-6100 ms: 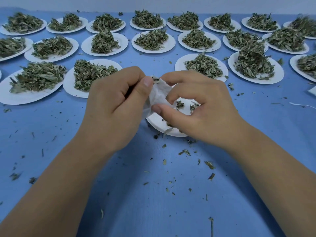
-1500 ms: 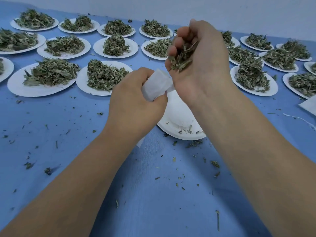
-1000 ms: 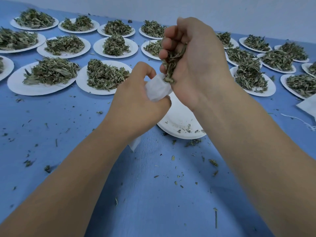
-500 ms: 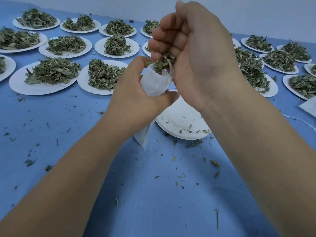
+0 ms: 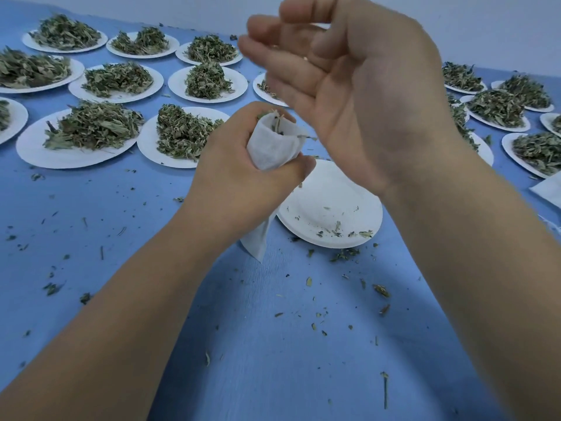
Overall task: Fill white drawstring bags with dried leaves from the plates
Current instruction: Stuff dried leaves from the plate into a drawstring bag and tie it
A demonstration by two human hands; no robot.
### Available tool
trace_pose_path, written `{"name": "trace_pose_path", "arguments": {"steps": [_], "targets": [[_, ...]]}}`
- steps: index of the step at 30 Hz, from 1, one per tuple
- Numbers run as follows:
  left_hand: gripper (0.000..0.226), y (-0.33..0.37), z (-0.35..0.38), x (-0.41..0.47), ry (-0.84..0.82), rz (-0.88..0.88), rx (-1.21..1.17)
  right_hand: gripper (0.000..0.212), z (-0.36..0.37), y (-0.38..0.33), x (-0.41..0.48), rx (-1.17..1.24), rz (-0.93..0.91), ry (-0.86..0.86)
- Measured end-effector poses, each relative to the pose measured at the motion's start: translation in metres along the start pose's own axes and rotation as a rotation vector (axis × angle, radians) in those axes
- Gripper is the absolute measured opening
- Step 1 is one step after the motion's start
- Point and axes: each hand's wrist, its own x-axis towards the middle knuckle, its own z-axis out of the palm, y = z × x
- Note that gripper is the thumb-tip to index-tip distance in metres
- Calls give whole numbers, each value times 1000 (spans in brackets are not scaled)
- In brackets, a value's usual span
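My left hand (image 5: 239, 177) grips a white drawstring bag (image 5: 271, 145) upright above the table, its mouth open upward with dried leaves showing inside. The bag's lower corner hangs below my fist near the table. My right hand (image 5: 349, 86) hovers just above and to the right of the bag's mouth, palm toward me, fingers loosely spread and holding nothing. Under the hands sits a nearly bare white plate (image 5: 349, 189) with a few leaf crumbs.
Several white plates heaped with dried leaves fill the back of the blue table, such as the plate (image 5: 76, 147) at left and a plate (image 5: 516, 147) at right. A white bag (image 5: 549, 189) lies at the right edge. Leaf crumbs litter the cloth.
My right hand held a pinch of leaves over the bag, dropped them in, then opened and lifted. My left hand raised the bag slightly.
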Motion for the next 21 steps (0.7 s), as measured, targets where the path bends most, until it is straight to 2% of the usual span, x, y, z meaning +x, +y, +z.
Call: {"name": "trace_pose_path", "arguments": {"steps": [2,4,7,11,14,19,21], "targets": [[25,0,-1,0,2,0,9,29,-9,0,3,-83,-59,36],[26,-1,-3,1,19,5,12,29,-22,1,5,-332,-109,72],[28,-2,-5,2,56,-1,1,28,-44,8,-5,-725,-131,7],[37,-3,-3,2,56,49,19,15,-52,24,-25,-774,-181,-69],[43,-2,-1,0,61,94,44,11,-46,27,-26,-829,-299,-20],[62,-6,1,0,25,150,-8,16,-40,23,-25,-1047,-414,-99],[68,-8,0,0,-1,169,-4,22,-38,21,-23,-1057,-431,-126]]}}
